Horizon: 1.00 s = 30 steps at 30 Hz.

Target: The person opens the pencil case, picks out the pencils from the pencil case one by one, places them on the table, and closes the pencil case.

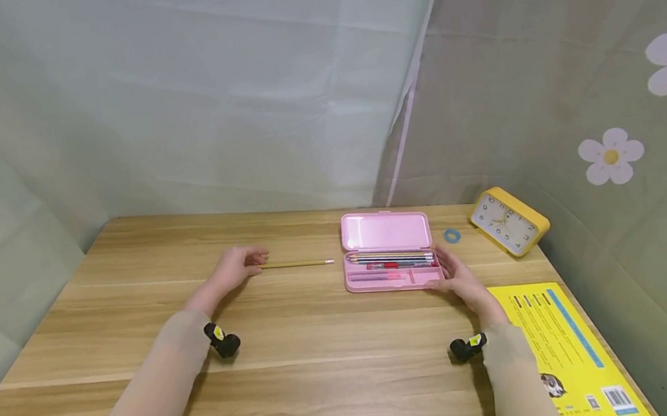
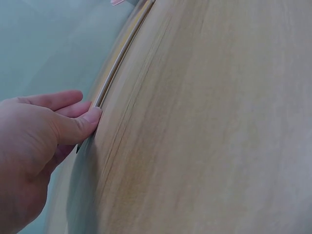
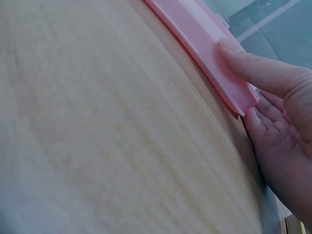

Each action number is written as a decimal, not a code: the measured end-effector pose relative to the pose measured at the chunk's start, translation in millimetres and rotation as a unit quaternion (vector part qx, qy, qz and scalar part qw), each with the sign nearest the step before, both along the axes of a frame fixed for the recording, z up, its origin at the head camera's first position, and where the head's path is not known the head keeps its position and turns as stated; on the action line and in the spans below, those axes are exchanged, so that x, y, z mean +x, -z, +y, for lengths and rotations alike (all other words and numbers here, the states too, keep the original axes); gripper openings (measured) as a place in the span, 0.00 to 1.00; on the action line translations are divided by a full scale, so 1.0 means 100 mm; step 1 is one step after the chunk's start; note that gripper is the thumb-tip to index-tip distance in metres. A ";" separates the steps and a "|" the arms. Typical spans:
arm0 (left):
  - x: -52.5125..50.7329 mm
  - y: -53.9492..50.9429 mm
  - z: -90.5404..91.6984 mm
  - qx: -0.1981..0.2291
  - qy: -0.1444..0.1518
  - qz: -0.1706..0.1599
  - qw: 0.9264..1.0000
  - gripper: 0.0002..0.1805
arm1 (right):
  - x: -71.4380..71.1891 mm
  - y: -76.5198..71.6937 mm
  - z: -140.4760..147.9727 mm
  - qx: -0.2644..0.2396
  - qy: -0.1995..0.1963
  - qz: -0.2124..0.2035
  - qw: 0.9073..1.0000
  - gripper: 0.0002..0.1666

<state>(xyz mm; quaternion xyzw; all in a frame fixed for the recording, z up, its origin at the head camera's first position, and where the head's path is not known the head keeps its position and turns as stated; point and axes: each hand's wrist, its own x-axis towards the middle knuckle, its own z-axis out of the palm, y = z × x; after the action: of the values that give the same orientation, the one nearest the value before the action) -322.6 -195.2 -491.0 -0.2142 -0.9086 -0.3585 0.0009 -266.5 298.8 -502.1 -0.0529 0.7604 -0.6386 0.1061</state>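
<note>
A yellow pencil (image 1: 297, 264) lies across the wooden table with its eraser end to the right. My left hand (image 1: 231, 270) pinches its left end; in the left wrist view the thumb and fingers of this hand (image 2: 41, 141) hold the pencil (image 2: 119, 56) near its dark tip. An open pink pencil case (image 1: 385, 231) holds several pencils and pens, one of them a red pen (image 1: 383, 266). My right hand (image 1: 464, 282) grips the case's right end. In the right wrist view, the thumb of that hand (image 3: 282, 107) lies on the pink case (image 3: 214, 58), with fingers beside its end.
A blue ring (image 1: 452, 235) lies right of the case's lid. Farther right a yellow alarm clock (image 1: 509, 222) stands tilted. A yellow book (image 1: 565, 339) lies at the table's right edge, partly under my right forearm. Curtains hang behind the table (image 1: 327, 361).
</note>
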 end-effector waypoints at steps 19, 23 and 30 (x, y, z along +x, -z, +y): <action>-0.01 -0.01 -0.01 -0.011 0.018 0.014 1.000 0.19 | -0.02 0.01 0.01 -0.003 -0.006 0.010 1.000 0.59; 0.03 -0.04 0.03 -0.009 0.011 0.015 1.000 0.21 | -0.01 -0.01 0.00 0.000 -0.003 0.007 1.000 0.59; 0.08 -0.20 0.23 0.008 -0.001 0.000 1.000 0.23 | -0.01 -0.01 0.00 0.008 -0.004 0.006 1.000 0.59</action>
<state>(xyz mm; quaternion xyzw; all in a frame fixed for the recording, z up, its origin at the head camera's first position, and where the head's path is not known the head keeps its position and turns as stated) -314.5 -171.9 -470.5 -0.2134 -0.9059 -0.3657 0.0027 -267.4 298.8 -501.2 -0.0588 0.7659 -0.6315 0.1050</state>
